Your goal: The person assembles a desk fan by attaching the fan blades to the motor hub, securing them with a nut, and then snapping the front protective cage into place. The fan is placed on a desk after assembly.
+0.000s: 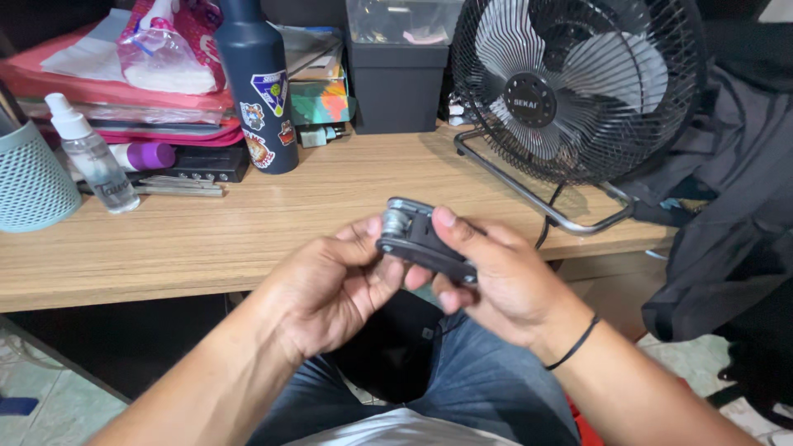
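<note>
Both hands (413, 277) grip folding multi-tool (423, 239); underside hidden by fingers.

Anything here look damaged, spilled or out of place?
Nothing stands out. Both hands, left hand and right hand, hold a folded dark multi-tool above the lap. The bottle and fan stand upright on the wooden desk; no spills.

Folding tool (425, 239): dark grey body, silver metal at one end. Table (248, 223): light wood grain, pale brown. Fan (570, 83): black cage, grey-white blades. Bottle (260, 83): dark navy, multicoloured stickers. Spray bottle (87, 153): clear, white cap. Basket (29, 177): pale teal mesh. Wristband (574, 343): black. Jeans (487, 388): blue denim. Box (398, 83): dark grey, possibly black.
</note>
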